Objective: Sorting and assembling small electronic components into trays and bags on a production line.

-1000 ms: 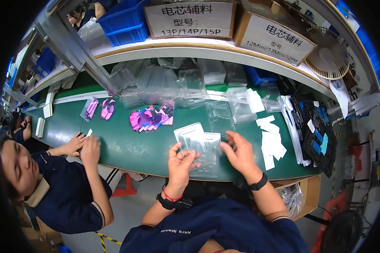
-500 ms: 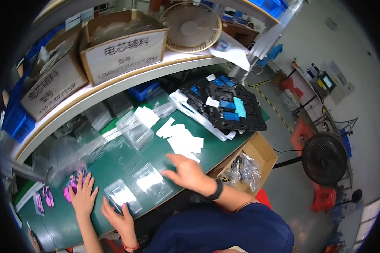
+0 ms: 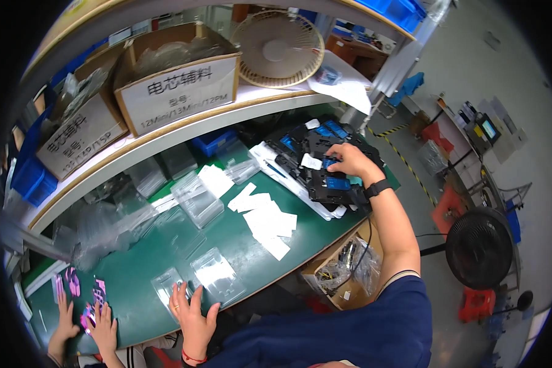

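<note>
Hands well apart | right hand point(image 3: 348, 161) stretched to far right, fingers curled onto blue cells point(image 3: 336, 182) in black trays point(image 3: 325, 153), grip unclear | left hand point(image 3: 193, 313) flat, spread by clear blister point(image 3: 216, 274) at near edge | trays' long axis runs away-right | fingertips hide the picked cell

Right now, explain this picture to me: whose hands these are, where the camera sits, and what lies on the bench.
The camera is worn on a person's head and looks down, so straight edges bend. No machine: two bare hands. The right hand reaches onto a stack of black trays with blue pieces; whether it grips one is unclear. The left hand rests flat on the green bench, touching a clear plastic tray beside another clear tray. White paper slips lie between. The hands at lower left are a co-worker's, by pink pieces.
</note>
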Available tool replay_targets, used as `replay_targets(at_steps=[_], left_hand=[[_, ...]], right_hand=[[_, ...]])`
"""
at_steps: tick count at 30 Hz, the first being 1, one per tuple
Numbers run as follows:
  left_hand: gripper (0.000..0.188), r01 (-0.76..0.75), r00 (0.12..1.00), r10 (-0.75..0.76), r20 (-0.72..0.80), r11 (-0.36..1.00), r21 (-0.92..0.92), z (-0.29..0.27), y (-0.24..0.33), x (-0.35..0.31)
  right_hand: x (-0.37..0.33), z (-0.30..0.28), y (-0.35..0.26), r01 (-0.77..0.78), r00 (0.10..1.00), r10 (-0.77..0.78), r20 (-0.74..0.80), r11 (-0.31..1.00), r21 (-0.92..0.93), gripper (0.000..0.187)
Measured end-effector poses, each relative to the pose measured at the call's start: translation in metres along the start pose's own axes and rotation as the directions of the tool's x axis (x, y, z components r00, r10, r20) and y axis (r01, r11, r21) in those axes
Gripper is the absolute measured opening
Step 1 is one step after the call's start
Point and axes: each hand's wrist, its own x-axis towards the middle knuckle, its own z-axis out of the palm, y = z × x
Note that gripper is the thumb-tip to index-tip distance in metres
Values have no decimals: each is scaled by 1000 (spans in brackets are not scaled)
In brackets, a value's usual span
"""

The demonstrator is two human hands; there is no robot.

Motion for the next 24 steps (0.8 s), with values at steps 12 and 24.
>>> replay_targets(at_steps=[12,24], left_hand=[[36,99,968,-98,-230,995,-8,-4,-13,-27],[59,144,873,-196,-446,979,-148,16,-34,-45]], right_hand=[[11,-15,22,150,981,-157,-118,986,-67,28],[-80,140,-264,256,891,-451,59,604,755,14]])
